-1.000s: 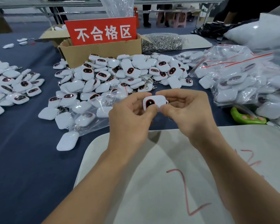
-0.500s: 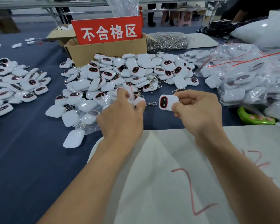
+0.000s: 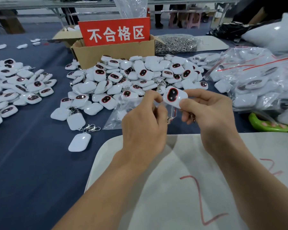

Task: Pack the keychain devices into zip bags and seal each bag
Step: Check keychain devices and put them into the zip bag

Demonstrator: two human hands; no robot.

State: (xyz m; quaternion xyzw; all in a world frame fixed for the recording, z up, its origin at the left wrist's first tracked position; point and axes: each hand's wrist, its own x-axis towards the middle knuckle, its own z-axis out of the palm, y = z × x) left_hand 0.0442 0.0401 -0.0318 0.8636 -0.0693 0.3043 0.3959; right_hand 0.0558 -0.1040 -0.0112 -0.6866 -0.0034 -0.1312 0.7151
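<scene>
Red sign [image 3: 114, 33] "不合格区" behind keychain devices [image 3: 143, 74]

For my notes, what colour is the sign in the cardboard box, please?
Red sign, white characters; head view.

Glossy white plastic keychain device [image 3: 175, 96], clear crinkly plastic zip bag [image 3: 123, 113], matt blue cloth tbl cover [image 3: 32, 163], corrugated cardboard box [image 3: 113, 52].

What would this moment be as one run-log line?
left hand: pinches clear plastic zip bag | right hand: holds white rounded keychain device near bag | state: device not yet inside
</scene>
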